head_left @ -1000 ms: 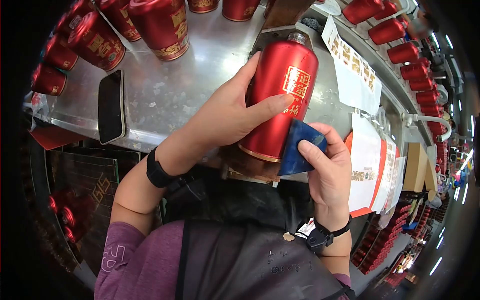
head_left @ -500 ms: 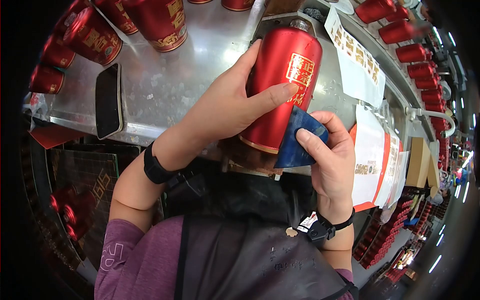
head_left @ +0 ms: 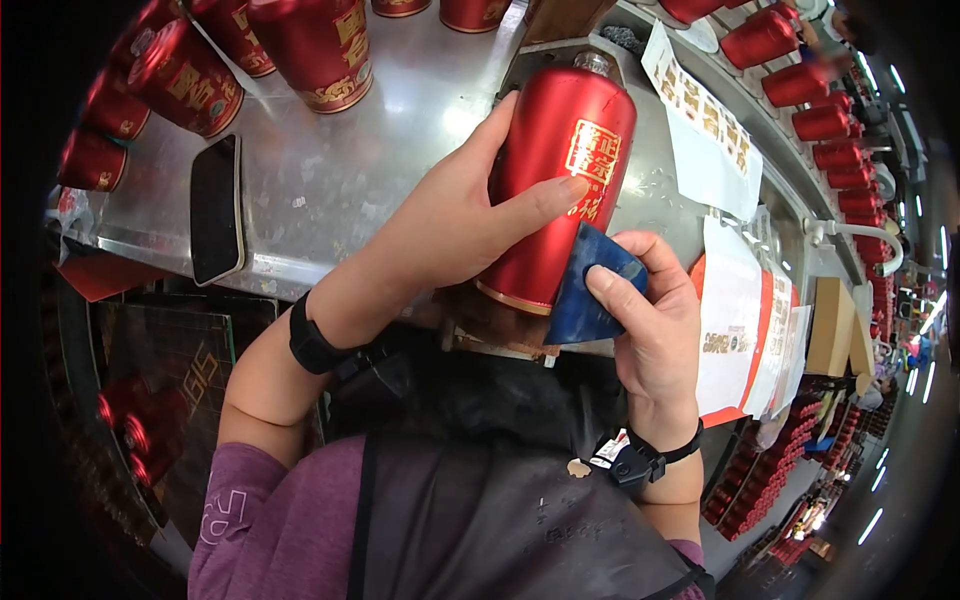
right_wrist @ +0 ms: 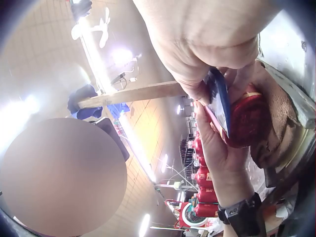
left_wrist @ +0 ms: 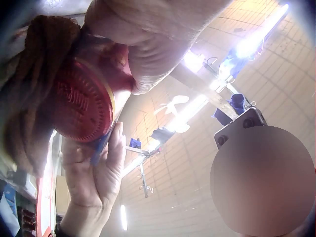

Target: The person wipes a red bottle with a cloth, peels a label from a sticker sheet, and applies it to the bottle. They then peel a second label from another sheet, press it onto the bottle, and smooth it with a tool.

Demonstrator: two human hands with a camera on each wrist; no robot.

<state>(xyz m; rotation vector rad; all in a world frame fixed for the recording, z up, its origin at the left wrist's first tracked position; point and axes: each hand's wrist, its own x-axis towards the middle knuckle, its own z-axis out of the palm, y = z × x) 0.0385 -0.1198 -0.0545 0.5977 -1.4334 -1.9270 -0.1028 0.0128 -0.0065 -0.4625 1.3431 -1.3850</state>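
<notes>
A red bottle (head_left: 540, 200) with gold characters leans over a brown cloth (head_left: 495, 322) in the head view, its clear neck pointing away. Around its left side and front curls my left hand (head_left: 465, 215), thumb beside the lettering. My right hand (head_left: 655, 325) pinches a blue flat scraper-like piece (head_left: 590, 290) between thumb and fingers, its edge against the bottle's lower right side. The left wrist view shows the bottle's round base (left_wrist: 84, 101), with the right hand (left_wrist: 94, 182) beyond. In the right wrist view the blue piece (right_wrist: 219, 101) stands edge-on beside the bottle.
A phone (head_left: 217, 210) lies on the metal table (head_left: 300, 190), with several red containers (head_left: 190, 80) behind it. Printed sheets (head_left: 710, 150) and white papers on an orange-red backing (head_left: 735, 330) lie to the right. More red bottles (head_left: 760, 38) line the far right.
Since half a second ago, the bottle, both hands and the table's things sit slightly lower or further left in the head view. Both grips look the same.
</notes>
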